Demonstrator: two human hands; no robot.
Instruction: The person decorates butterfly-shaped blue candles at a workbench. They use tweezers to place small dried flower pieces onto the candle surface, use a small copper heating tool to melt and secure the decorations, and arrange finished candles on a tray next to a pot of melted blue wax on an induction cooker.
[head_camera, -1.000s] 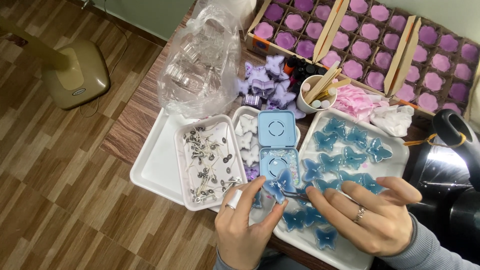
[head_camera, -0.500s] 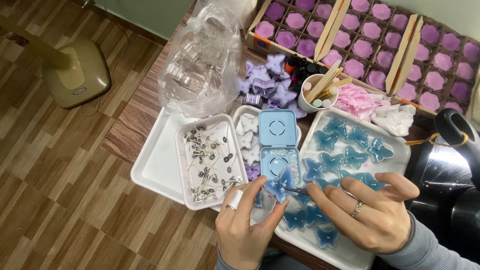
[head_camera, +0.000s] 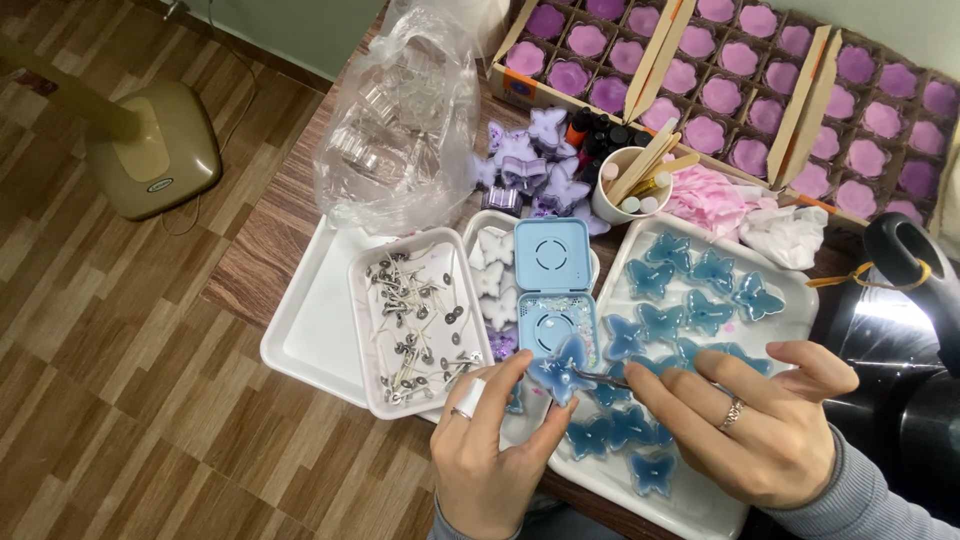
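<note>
My left hand (head_camera: 490, 445) pinches a blue butterfly-shaped candle (head_camera: 560, 372) between thumb and fingers, just in front of an open light-blue hinged case (head_camera: 552, 290). My right hand (head_camera: 765, 420) grips thin metal tweezers (head_camera: 598, 377) whose tips touch the top of that candle. A white tray (head_camera: 792, 280) to the right carries several more blue butterfly candles (head_camera: 700, 300). A ring sits on a finger of each hand.
A small white tray of metal-based wicks (head_camera: 415, 320) lies to the left on a larger white tray (head_camera: 305, 330). A clear plastic bag (head_camera: 405, 110), purple butterfly shapes (head_camera: 535, 165), a cup of wooden sticks (head_camera: 635, 180) and boxes of purple flower candles (head_camera: 760, 80) stand behind. A black pot (head_camera: 900, 340) is at right.
My right hand has shifted slightly to the right and the tweezers have moved a little on the candle. My left hand holds the butterfly candle in the same place.
</note>
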